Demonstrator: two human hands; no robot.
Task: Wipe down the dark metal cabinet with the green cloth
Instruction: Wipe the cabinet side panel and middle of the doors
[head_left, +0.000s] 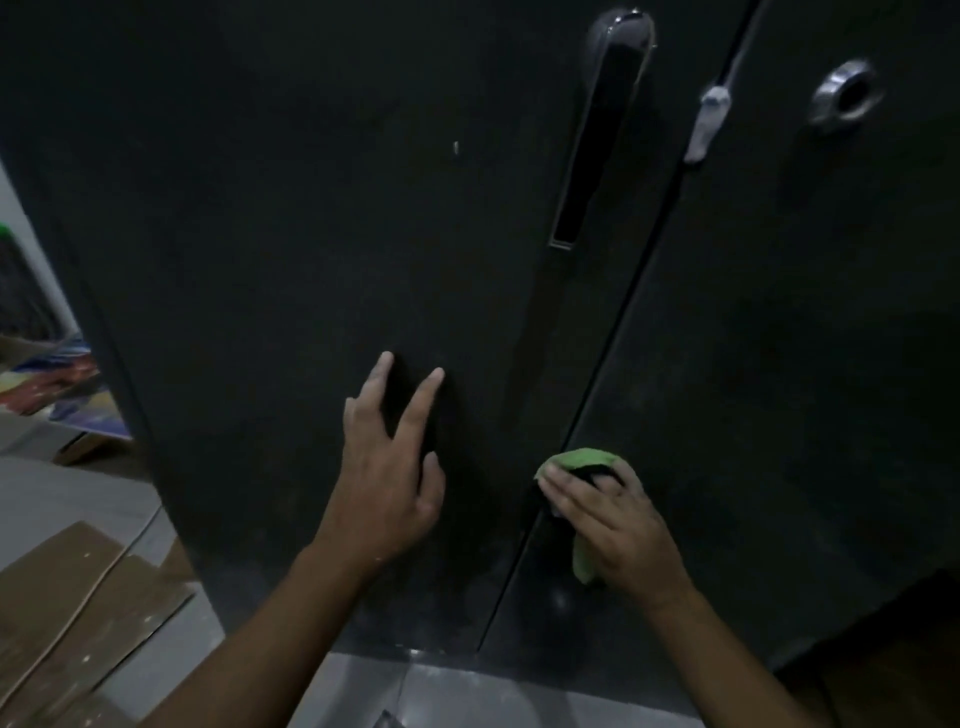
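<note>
Low and centre in the frame, the left hand (390, 483) is resting flat, fingers spread, on the dark metal cabinet (260, 208). Right of it, the right hand (608, 519) is pressing the bunched green cloth (582, 460) against the door seam.

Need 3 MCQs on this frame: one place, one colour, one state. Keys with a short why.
1. Where is the green cloth?
A) high on the left door
B) low, at the seam between the cabinet doors
C) at the right door's far edge

2. What colour is the round lock ring?
A) silver
B) red
C) blue

3. How is the left hand?
A) gripping the cloth
B) a fist in the air
C) fingers straight and spread on the left door

Key: B, the right hand holds it against the seam low down; A, it shines metallic silver; C, its fingers lie spread on the dark panel.
</note>
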